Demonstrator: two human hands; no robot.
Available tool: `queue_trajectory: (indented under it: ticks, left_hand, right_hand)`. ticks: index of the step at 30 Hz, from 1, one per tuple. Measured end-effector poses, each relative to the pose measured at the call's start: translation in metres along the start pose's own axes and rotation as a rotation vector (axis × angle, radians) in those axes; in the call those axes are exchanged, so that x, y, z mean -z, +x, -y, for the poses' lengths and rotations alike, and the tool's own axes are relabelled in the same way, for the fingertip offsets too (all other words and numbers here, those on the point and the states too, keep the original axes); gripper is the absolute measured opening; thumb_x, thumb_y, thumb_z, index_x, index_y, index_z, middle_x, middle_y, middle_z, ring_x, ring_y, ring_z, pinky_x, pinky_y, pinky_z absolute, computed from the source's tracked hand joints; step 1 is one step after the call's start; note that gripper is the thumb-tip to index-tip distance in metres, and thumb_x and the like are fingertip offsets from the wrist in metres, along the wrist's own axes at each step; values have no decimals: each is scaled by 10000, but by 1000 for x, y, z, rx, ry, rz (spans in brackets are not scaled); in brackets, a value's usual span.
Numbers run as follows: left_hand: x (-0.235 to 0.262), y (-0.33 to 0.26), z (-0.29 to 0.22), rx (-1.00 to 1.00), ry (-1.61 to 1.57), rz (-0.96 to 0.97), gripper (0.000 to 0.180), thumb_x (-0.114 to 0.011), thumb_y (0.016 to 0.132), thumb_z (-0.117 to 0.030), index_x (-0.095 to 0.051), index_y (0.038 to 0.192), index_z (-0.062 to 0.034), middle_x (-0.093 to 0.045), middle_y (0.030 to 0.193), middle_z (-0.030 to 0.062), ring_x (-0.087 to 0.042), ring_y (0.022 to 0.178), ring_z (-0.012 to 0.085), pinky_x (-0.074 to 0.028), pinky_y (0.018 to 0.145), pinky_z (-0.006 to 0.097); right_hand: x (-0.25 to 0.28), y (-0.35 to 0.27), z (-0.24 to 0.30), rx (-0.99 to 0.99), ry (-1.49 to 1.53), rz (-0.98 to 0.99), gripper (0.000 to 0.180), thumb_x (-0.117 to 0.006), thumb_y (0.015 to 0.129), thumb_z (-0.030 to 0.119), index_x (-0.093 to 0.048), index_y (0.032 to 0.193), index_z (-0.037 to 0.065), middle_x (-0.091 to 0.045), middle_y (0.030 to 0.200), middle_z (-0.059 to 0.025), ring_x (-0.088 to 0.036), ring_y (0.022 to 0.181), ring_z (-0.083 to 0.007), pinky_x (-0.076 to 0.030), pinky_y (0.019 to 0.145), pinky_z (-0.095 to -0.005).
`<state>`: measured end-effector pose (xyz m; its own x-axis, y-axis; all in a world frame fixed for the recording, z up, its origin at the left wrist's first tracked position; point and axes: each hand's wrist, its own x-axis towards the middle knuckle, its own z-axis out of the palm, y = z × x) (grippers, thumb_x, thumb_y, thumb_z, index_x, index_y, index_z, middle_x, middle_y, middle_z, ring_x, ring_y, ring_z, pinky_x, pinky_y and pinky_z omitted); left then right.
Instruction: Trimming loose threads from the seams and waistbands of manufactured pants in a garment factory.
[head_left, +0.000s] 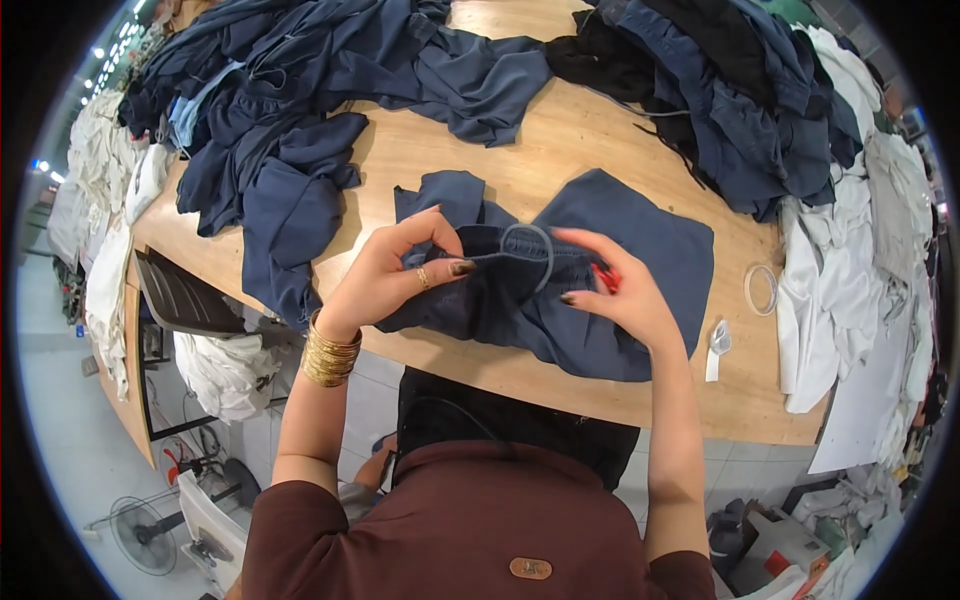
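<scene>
A pair of navy trousers [640,225] lies on the table in front of me, its elastic waistband raised toward my hands. My left hand [400,265] pinches the left end of that waistband between thumb and fingers. A grey drawstring [547,262] loops up out of the middle of the waistband. At the waistband's right end is my right hand [620,290], index finger and thumb spread along its two edges. A small red tool [606,278] is tucked in the curled fingers of this hand; most of it is hidden, so its kind does not show.
Piles of navy garments [290,60] and darker ones [720,90] cover the table's far side. White cloth [820,270] hangs over the right edge, near a tape roll [760,290] and a small white strip [713,365]. A dark chair [190,295] and a fan [142,533] stand left.
</scene>
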<state>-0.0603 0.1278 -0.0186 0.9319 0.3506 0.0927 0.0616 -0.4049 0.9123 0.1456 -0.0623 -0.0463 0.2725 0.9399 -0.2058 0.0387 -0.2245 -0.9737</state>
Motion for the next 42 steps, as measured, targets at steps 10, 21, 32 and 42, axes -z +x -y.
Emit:
queue_trajectory:
  ticks: [10, 21, 32, 42]
  left_hand:
    - [22, -11, 0, 265, -558, -159, 123, -560, 887, -97, -510, 796, -31, -485, 731, -68, -409, 662, -13, -320, 593, 128]
    - [12, 12, 0, 265, -79, 89, 62, -588, 855, -72, -579, 869, -13, -574, 774, -33, -521, 726, 29, -416, 655, 172]
    - [-75, 39, -17, 343, -641, 580, 263, -724, 785, -163, -629, 945, 23, -640, 829, -16, -516, 751, 17, -437, 690, 196]
    - [-89, 25, -28, 531, -1118, 222, 159, -617, 851, -55, -636, 989, 24, -667, 920, 54, -628, 794, 92, -508, 719, 215]
  right_hand:
    - [55, -38, 14, -6, 457, -276, 171, -711, 648, -15, -595, 775, -15, -598, 757, -23, -544, 703, -76, -431, 658, -202]
    - [57, -50, 36, -133, 312, -331, 130, -696, 682, 37, -592, 744, -10, -597, 743, -27, -541, 682, -78, -413, 640, -218]
    - [60, -41, 56, -7, -141, 226, 100, -659, 787, 59, -593, 761, -13, -524, 621, 27, -414, 604, -18, -343, 536, -188]
    - [14, -32, 18, 428, -514, -604, 214, -561, 776, -80, -595, 968, 9, -522, 830, -92, -541, 710, -161, -436, 634, -254]
